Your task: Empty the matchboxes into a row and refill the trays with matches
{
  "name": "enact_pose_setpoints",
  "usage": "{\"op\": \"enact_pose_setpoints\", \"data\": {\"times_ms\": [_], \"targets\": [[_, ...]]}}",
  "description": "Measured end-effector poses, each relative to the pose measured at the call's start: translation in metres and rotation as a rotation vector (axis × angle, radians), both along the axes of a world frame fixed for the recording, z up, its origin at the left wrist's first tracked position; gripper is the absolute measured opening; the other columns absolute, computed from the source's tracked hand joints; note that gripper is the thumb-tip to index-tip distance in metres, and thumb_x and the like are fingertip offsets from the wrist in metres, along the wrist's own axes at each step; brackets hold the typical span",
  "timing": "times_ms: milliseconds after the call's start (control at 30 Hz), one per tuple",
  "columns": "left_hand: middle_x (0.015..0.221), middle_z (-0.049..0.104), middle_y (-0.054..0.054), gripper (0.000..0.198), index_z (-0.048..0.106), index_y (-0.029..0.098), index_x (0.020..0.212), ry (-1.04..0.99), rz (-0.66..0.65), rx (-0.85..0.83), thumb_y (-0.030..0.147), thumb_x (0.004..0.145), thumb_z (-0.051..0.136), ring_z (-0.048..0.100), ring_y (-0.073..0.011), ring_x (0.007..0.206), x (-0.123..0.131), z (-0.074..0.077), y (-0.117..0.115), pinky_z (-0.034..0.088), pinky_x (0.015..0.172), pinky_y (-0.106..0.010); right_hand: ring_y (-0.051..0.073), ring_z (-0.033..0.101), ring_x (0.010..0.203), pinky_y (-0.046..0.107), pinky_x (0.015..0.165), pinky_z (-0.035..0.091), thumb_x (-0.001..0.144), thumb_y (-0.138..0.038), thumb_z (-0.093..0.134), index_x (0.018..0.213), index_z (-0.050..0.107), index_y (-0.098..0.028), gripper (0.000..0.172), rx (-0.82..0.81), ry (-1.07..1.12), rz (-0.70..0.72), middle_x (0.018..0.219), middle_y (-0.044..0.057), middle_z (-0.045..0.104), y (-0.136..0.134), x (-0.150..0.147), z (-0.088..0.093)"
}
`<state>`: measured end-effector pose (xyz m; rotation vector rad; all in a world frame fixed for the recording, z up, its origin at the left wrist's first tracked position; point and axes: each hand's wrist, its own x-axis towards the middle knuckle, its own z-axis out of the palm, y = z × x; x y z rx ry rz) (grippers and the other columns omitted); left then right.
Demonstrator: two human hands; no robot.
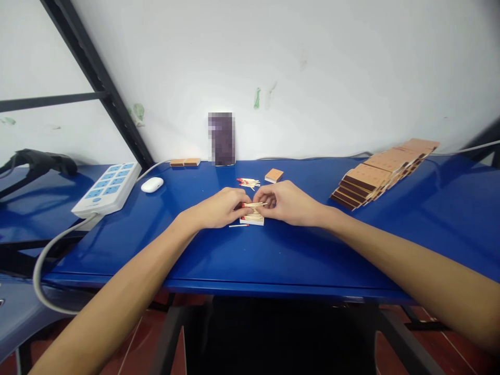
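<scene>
My left hand (221,208) and my right hand (287,202) meet over the middle of the blue table (273,255). Both pinch a small bundle of matchsticks (254,204) from its two ends, fingers closed. Right under the bundle lies an open matchbox tray (253,221). A single loose match (238,225) rests on the table beside the tray, below my left hand. Behind my hands lie a small heap of red-tipped matches (249,182) and a brown matchbox sleeve (274,175).
A long fanned row of brown matchboxes (380,174) stretches along the right. At left sit a white power strip (107,188) with its cable, a white earbud case (152,184) and two small brown boxes (185,162). A blurred dark object (221,138) leans against the wall.
</scene>
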<state>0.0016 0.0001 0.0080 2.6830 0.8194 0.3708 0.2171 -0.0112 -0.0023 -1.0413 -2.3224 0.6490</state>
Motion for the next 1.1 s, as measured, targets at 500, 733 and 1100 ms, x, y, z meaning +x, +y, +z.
{"op": "enact_pose_setpoints", "data": {"times_ms": [500, 733, 1100], "targets": [[0.074, 0.055, -0.002, 0.032, 0.048, 0.018, 0.076, 0.031, 0.029, 0.047, 0.036, 0.101, 0.04, 0.048, -0.0141, 0.063, 0.004, -0.001, -0.003, 0.035, 0.061, -0.028, 0.017, 0.064, 0.076, 0.033, 0.071, 0.052, 0.083, -0.041, 0.066, 0.094, 0.063, -0.018, 0.025, -0.149, 0.037, 0.03, 0.085, 0.005, 0.069, 0.003, 0.008, 0.006], [0.072, 0.054, -0.002, 0.029, 0.047, 0.019, 0.073, 0.002, 0.006, 0.104, 0.028, 0.1, 0.041, 0.047, -0.0146, 0.061, 0.004, -0.006, 0.0, 0.035, 0.062, -0.029, 0.014, 0.057, 0.065, 0.029, 0.066, 0.046, 0.082, -0.026, 0.064, 0.08, 0.057, -0.02, 0.009, 0.111, 0.005, 0.047, 0.075, 0.0, 0.061, -0.003, 0.013, 0.015], [0.07, 0.054, -0.001, 0.024, 0.048, 0.018, 0.07, -0.002, 0.032, 0.102, 0.016, 0.093, 0.045, 0.047, -0.014, 0.062, 0.007, -0.005, 0.0, 0.036, 0.061, -0.028, 0.015, 0.049, 0.065, 0.03, 0.061, 0.031, 0.093, -0.028, 0.053, 0.083, 0.074, -0.018, 0.026, 0.312, -0.332, 0.124, 0.075, 0.005, 0.06, -0.013, 0.008, 0.019]]}}
